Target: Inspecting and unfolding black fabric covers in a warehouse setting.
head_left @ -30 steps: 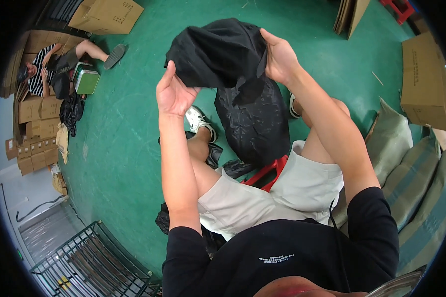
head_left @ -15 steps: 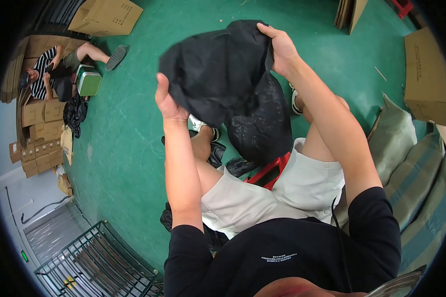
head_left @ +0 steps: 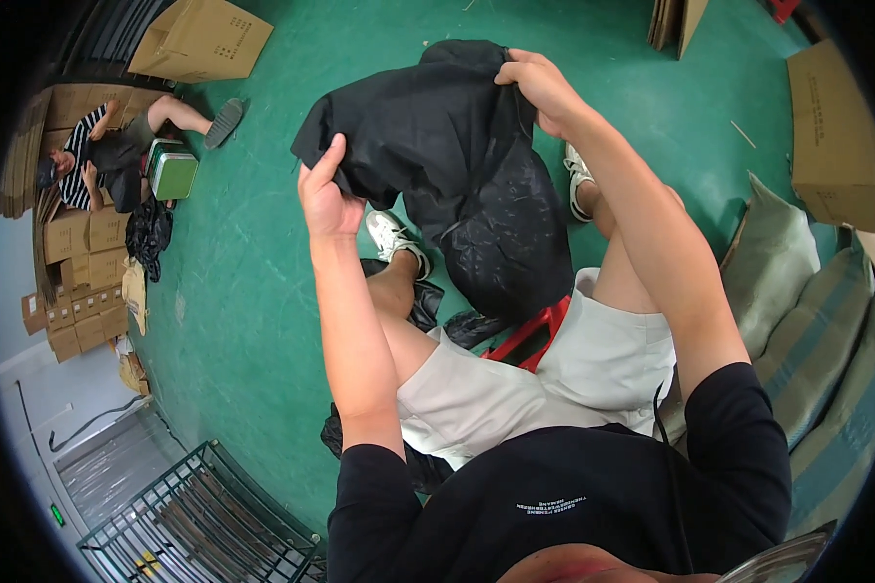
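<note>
A piece of black cloth (head_left: 408, 117) is stretched between my hands above the floor, with folds along it. My left hand (head_left: 331, 199) grips its left end, thumb up along the edge and the other fingers mostly hidden. At the far right corner, my right hand (head_left: 542, 92) pinches the cloth between thumb and fingers. Below the cloth, between my legs, stands a full, shiny black plastic bag (head_left: 510, 243). The cloth overlaps the bag's upper part, so I cannot tell whether they are joined.
Part of a red plastic stool (head_left: 530, 335) shows between my thighs. Stuffed woven sacks (head_left: 812, 340) and a cardboard box (head_left: 836, 136) are on my right. Another person (head_left: 92, 155) sits at the far left beside a green tin (head_left: 173, 173). A metal rack (head_left: 204, 515) stands at lower left.
The cloth's near edge has drawn up and its left end has shifted left, uncovering my left shoe. My right hand has moved slightly left along the cloth's edge.
</note>
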The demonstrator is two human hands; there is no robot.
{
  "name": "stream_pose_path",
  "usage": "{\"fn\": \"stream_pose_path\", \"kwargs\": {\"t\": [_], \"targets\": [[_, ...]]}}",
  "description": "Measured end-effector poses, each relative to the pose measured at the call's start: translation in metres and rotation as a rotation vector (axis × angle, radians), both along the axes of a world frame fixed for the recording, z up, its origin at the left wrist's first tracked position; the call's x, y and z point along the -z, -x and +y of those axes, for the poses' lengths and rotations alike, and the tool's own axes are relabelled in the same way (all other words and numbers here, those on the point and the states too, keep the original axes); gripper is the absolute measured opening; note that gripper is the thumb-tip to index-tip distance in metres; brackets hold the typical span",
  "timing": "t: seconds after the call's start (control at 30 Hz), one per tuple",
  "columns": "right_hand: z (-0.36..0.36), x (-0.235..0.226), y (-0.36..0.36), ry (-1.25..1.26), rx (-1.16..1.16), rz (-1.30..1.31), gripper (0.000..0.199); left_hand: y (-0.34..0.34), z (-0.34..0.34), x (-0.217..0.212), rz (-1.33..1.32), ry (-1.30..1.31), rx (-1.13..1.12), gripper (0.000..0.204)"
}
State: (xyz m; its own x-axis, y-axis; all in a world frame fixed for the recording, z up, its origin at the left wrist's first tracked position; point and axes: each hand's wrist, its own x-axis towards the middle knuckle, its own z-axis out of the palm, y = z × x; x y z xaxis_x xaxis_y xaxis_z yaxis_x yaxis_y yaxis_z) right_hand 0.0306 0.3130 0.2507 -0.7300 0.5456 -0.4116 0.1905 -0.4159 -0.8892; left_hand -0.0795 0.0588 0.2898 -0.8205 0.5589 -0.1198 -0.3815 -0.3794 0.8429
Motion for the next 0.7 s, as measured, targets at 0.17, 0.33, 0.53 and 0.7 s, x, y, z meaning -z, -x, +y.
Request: {"fn": "stream_pose_path", "kwargs": {"t": [0.17,0.33,0.53,0.7], "targets": [[-0.009,-0.020,-0.009,0.295,-0.040,0.298,0.041,-0.001,-0.001,0.006,-0.126,-0.119,0.030,0.035],[-0.003,-0.009,-0.006,0.403,-0.134,0.288,0.032,0.001,0.008,0.026,-0.206,-0.096,0.055,0.033],[-0.010,0.002,0.001,0.352,-0.045,0.344,0.019,0.026,0.004,0.037,-0.547,-0.022,0.105,0.034],[-0.008,0.001,0.007,0.320,0.240,0.426,0.015,0.030,0.012,0.044,-0.439,0.027,0.034,0.034]]}}
